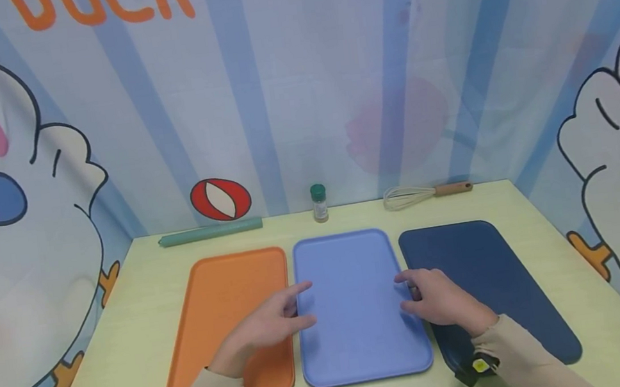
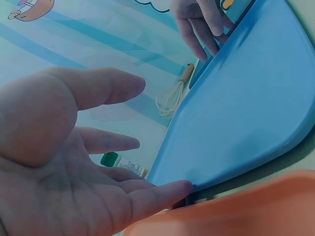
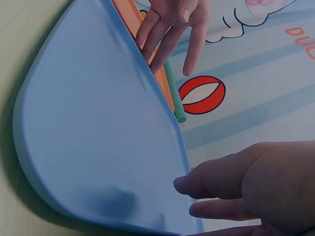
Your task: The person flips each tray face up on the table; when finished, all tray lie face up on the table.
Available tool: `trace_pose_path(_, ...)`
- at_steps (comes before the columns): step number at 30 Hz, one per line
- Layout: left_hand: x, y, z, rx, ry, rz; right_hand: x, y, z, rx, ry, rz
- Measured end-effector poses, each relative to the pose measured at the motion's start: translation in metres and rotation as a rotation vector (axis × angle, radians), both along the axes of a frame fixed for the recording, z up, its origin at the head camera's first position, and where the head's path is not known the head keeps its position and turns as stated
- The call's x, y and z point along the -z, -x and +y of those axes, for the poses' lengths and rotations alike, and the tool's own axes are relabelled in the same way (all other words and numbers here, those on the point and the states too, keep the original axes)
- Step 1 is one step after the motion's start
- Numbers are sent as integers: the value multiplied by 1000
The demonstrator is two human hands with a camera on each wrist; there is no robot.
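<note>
A light blue tray [image 1: 359,310] lies in the middle, between an orange tray [image 1: 236,299] on the left and a dark navy tray [image 1: 470,264] on the right. My left hand [image 1: 270,321] hovers at the light blue tray's left edge, its thumb and index finger apart. Across from it, my right hand [image 1: 439,297] is at the right edge with loosely bent fingers. Neither hand grips anything. In the left wrist view the little finger of the left hand [image 2: 93,162] is near the tray's rim; whether it touches is unclear. The right hand [image 3: 246,191] shows spread fingers beside the same tray.
Along the table's back edge lie a green stick-like object [image 1: 210,232], a small green-capped jar [image 1: 319,203] and a whisk with a wooden handle [image 1: 429,194]. Behind the pale yellow table [image 1: 102,348] hangs a striped cloth [image 1: 297,92] with cartoon ducks.
</note>
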State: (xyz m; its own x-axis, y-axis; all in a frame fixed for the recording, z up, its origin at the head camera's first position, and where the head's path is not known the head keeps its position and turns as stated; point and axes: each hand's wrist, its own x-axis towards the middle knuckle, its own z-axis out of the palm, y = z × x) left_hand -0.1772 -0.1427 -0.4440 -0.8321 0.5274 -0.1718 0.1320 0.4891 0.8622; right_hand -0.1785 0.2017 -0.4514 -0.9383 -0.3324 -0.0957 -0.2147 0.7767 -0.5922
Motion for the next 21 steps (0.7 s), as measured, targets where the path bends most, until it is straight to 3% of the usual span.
trace_pose_path(21,-4,-7,2,-56,-21,-55,-4,-1,1,-1,9,-20)
